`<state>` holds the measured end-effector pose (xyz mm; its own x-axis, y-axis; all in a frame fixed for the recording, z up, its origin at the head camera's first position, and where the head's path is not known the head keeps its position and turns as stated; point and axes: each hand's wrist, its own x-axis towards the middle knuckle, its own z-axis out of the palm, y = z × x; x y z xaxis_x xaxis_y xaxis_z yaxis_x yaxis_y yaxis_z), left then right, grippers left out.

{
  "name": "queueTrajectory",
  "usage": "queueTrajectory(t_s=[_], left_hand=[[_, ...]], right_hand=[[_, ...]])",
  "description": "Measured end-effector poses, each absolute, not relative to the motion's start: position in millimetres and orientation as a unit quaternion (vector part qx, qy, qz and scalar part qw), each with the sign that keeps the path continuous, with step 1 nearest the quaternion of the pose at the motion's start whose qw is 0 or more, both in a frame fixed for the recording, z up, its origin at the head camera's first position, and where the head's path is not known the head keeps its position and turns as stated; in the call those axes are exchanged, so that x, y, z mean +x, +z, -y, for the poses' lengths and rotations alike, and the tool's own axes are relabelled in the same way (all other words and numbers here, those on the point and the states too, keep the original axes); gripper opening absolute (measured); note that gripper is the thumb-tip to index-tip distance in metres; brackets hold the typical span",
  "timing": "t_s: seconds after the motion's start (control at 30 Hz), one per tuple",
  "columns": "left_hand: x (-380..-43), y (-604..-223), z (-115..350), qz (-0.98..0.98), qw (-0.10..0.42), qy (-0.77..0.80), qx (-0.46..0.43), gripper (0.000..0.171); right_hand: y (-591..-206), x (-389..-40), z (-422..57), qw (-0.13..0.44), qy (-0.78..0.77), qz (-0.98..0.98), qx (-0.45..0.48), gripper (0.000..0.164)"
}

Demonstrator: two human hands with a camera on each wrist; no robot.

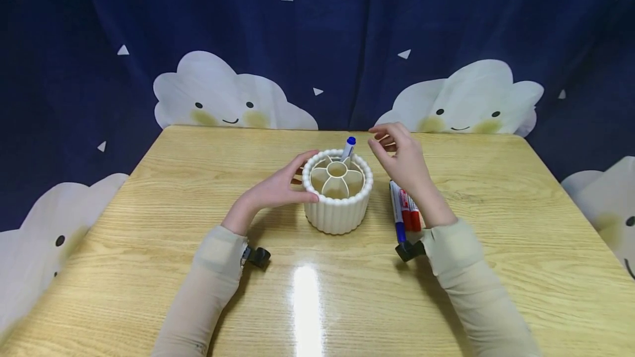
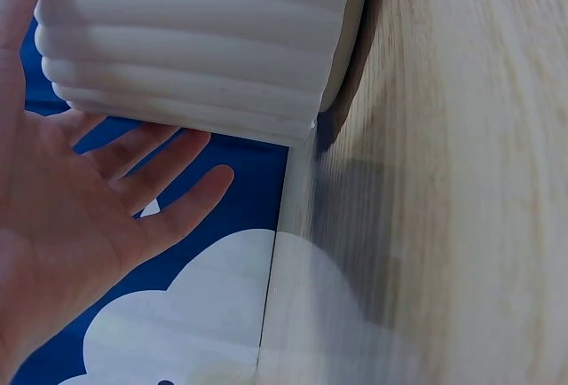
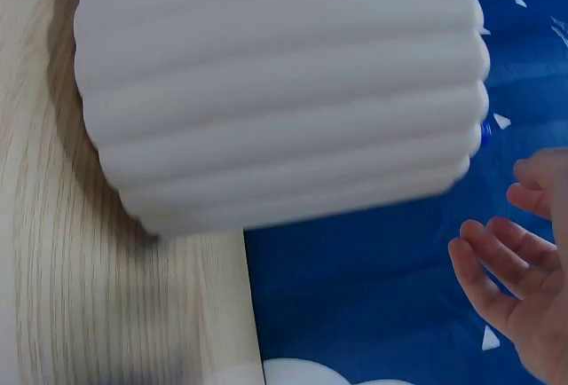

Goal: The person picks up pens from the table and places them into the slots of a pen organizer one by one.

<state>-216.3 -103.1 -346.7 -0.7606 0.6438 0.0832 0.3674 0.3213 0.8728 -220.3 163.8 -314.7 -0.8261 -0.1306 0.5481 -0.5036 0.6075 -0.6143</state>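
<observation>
A cream pen holder (image 1: 337,216) with ribbed sides and a petal-shaped divider stands upright on the table. My left hand (image 1: 278,185) holds it from the left, thumb at the front of the rim and index finger round the back; in the left wrist view the other fingers (image 2: 169,168) spread beside its wall. One whiteboard marker (image 1: 348,149) leans in a rear compartment, blue end up. Just right of that marker, my right hand (image 1: 404,158) hovers with loosely bent fingers and nothing between them. The right wrist view shows this hand (image 3: 532,287) apart from the holder.
Beside the holder, partly under my right forearm, lie a blue-capped marker (image 1: 397,211) and red markers (image 1: 410,214). The wooden table (image 1: 149,236) ends at a dark blue curtain (image 1: 337,43) with cloud prints. A black wrist camera (image 1: 409,250) sits close to the markers.
</observation>
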Motion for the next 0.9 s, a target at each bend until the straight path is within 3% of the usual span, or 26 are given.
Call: queueTrajectory(t_s=[0.2, 0.5, 0.9], left_hand=[[-208, -332, 102, -0.801, 0.149, 0.489, 0.312, 0.091], [-223, -357, 104, -0.801, 0.137, 0.489, 0.317, 0.094], [-223, -357, 105, -0.800, 0.141, 0.490, 0.317, 0.094]], right_hand=[[-320, -222, -183, 0.222, 0.390, 0.882, 0.144, 0.024], [-335, -223, -208, 0.180, 0.358, 0.908, 0.120, 0.029], [-356, -218, -228, 0.050, 0.293, 0.953, 0.061, 0.039]])
